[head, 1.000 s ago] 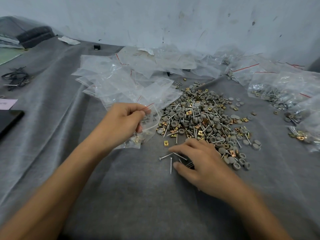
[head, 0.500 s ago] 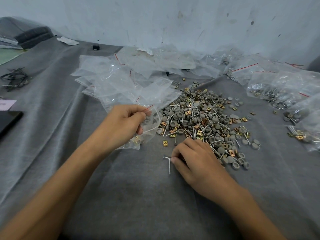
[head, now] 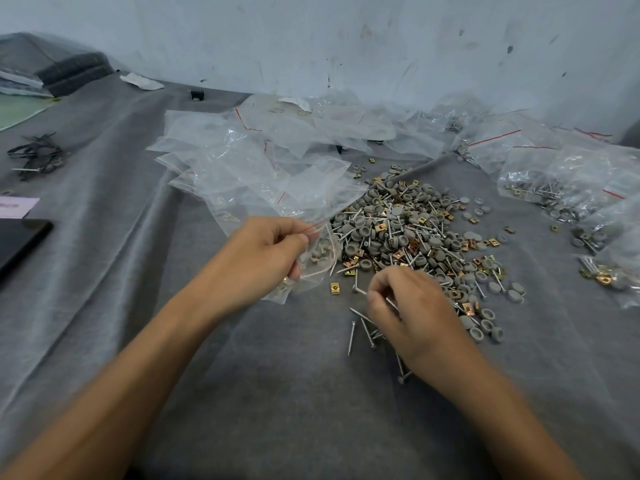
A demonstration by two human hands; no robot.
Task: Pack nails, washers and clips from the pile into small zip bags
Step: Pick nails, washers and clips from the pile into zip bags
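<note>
Left grip (head: 256, 261) pinches one zip bag (head: 322, 258); right grip (head: 415, 313), curled, pinches one nail (head: 392, 303) at the pile's (head: 398, 230) six o'clock.

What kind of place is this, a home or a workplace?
Probably a small packing workshop, not certain: a cloth-covered table holds a large pile of nails, washers and clips, many empty zip bags, and filled bags on the right.
</note>
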